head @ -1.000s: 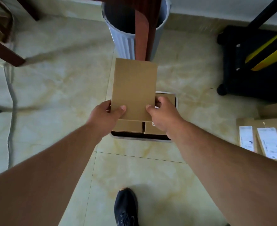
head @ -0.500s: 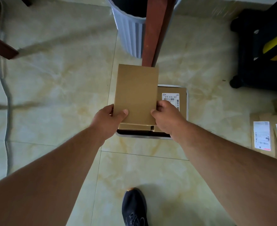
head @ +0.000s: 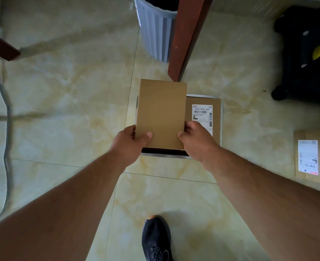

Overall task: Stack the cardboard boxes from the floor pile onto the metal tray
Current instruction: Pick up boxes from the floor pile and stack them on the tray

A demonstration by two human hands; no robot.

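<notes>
A plain brown cardboard box is held flat over the left half of the metal tray, which sits on the tiled floor. My left hand grips the box's near left corner, thumb on top. My right hand grips its near right edge. A second cardboard box with a white shipping label lies in the tray's right half, partly covered by my right hand. What lies under the held box is hidden.
More labelled cardboard boxes lie on the floor at the right edge. A brown wooden table leg and a ribbed grey bin stand just behind the tray. A black wheeled case is far right. My dark shoe is below.
The held box has come down and toward the tray's left half, uncovering the labelled box on the right. The boxes seen beneath its near edge are now hidden.
</notes>
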